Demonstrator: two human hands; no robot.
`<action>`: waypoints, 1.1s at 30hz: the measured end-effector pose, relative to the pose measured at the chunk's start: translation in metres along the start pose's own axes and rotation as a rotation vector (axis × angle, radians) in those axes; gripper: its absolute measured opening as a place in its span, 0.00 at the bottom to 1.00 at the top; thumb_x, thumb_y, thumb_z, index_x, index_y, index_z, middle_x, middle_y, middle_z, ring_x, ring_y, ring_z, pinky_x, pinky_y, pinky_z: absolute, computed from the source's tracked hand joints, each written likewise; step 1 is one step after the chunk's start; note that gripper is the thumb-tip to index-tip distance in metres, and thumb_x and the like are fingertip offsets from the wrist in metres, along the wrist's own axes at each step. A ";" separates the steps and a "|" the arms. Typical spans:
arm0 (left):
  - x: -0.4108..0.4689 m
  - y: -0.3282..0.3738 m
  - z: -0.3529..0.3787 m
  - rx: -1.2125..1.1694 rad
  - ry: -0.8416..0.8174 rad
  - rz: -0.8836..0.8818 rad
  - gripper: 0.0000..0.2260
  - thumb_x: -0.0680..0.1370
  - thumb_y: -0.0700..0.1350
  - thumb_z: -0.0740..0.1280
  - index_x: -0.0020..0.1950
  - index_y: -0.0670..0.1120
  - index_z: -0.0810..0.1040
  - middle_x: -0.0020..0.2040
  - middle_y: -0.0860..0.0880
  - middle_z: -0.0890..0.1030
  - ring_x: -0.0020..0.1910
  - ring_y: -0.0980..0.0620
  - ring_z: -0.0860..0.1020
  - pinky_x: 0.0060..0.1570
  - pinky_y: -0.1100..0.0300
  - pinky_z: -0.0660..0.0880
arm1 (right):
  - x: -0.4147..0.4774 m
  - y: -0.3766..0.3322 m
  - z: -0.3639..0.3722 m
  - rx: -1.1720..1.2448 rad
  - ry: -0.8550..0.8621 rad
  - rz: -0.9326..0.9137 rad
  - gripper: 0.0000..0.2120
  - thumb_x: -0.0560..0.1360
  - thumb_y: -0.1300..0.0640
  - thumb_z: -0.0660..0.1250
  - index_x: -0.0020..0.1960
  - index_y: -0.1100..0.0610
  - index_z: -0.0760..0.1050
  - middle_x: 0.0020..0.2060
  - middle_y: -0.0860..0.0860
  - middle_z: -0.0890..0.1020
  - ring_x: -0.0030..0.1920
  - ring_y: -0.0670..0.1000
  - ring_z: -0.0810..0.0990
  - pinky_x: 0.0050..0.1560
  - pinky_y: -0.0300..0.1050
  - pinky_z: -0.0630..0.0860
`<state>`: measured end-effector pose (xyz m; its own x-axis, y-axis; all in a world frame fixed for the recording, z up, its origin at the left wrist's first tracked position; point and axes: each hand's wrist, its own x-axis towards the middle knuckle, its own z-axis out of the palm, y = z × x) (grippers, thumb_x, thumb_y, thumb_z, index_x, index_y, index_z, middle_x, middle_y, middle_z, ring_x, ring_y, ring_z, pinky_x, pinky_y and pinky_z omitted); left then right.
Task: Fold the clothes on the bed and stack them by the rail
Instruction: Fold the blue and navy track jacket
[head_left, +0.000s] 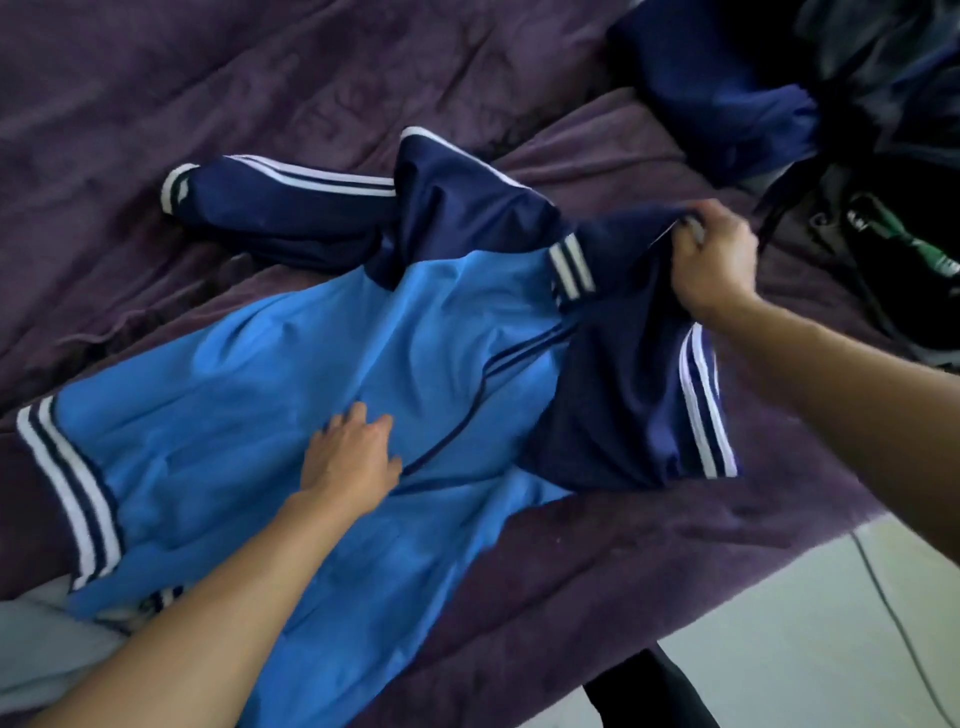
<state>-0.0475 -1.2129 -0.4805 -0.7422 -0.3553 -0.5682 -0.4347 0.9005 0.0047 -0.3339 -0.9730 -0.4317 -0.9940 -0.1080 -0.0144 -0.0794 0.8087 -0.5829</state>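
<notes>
head view: left hand (353, 457) flat, fingers straight, pinning light-blue and navy striped track jacket (270, 415); right hand (714, 270) pinches navy sleeve, mid-fold; next, probably lay sleeve across beyond left fingertips.

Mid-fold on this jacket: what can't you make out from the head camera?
- Rail: outside the head view.
- Dark clothes, top right: cut by the edge, dim; folded or not unclear.
- Jacket hem: partly under the left forearm.
- Right hand fingertips: buried in the navy sleeve.
</notes>
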 end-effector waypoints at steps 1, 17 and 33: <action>0.008 0.012 -0.006 0.006 0.032 -0.027 0.18 0.76 0.53 0.63 0.65 0.49 0.71 0.61 0.46 0.71 0.60 0.44 0.71 0.56 0.51 0.70 | 0.024 0.012 -0.017 0.000 0.034 0.042 0.15 0.76 0.57 0.59 0.59 0.58 0.78 0.54 0.63 0.81 0.55 0.62 0.77 0.54 0.50 0.70; 0.069 0.164 -0.005 -0.157 -0.026 -0.096 0.47 0.69 0.62 0.71 0.78 0.54 0.45 0.78 0.45 0.47 0.76 0.43 0.51 0.68 0.43 0.61 | 0.067 0.031 0.011 -0.142 -0.423 -0.270 0.28 0.71 0.35 0.63 0.62 0.52 0.72 0.58 0.52 0.77 0.59 0.57 0.75 0.54 0.51 0.72; -0.015 0.172 0.033 -0.256 0.098 -0.071 0.32 0.76 0.59 0.65 0.77 0.52 0.59 0.78 0.44 0.52 0.76 0.44 0.54 0.70 0.48 0.61 | 0.132 0.062 0.002 -0.425 -0.249 -0.464 0.22 0.72 0.43 0.67 0.59 0.56 0.72 0.55 0.60 0.75 0.57 0.63 0.72 0.50 0.58 0.72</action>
<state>-0.0944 -1.0446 -0.4980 -0.7454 -0.4491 -0.4927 -0.5930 0.7844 0.1821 -0.4695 -0.9383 -0.4716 -0.8070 -0.5879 -0.0561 -0.5670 0.7979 -0.2045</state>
